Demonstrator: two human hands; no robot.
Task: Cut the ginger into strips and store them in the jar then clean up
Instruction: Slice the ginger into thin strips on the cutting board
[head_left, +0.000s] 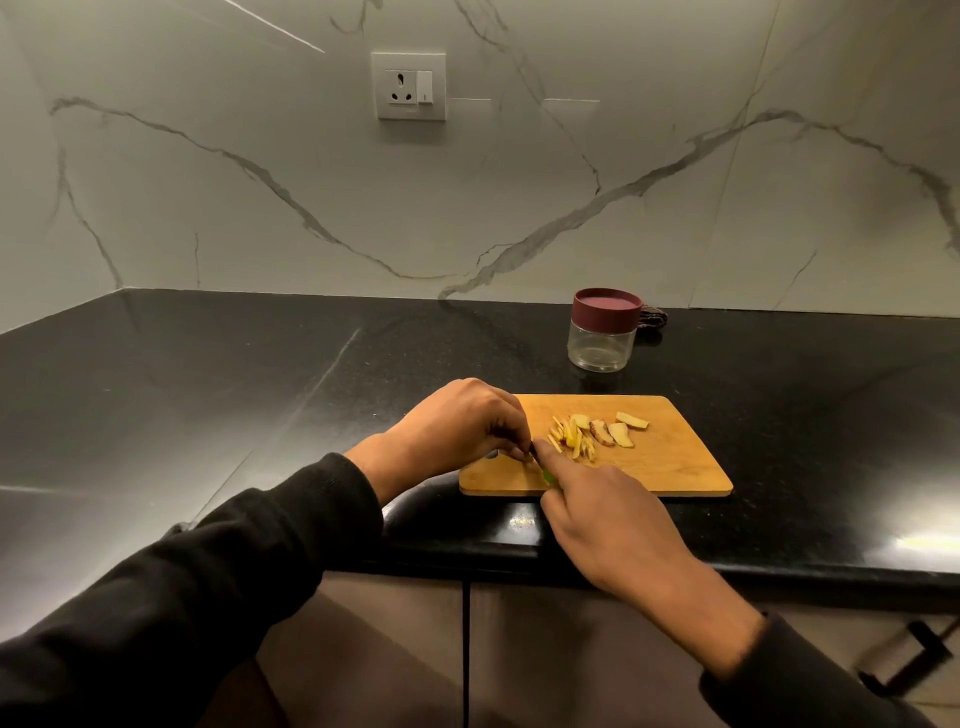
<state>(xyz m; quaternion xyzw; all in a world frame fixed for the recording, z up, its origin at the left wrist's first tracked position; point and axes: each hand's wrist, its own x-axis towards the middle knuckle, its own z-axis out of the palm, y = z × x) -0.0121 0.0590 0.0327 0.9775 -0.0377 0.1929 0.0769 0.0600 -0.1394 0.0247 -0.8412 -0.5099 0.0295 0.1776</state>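
My left grip (462, 423) pinches a ginger piece at the rectangular wooden cutting board's (670, 462) near-left corner; my right grip (597, 519) clamps a green-handled knife (548, 475); pale ginger strips (571, 439) lie mid-board; the maroon-lidded clear jar (602, 330) stands behind on the black worktop (208, 389).

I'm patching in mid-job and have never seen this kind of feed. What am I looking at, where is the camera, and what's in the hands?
There is no machine here: one camera on a person's head looks down at their two bare hands. On the black counter lies a wooden cutting board with ginger strips and a few uncut ginger slices. Behind it stands a clear jar, its dark red lid still on. The left hand pinches a small piece of ginger at the board's near left corner. The right hand grips a knife; only a bit of green handle shows.
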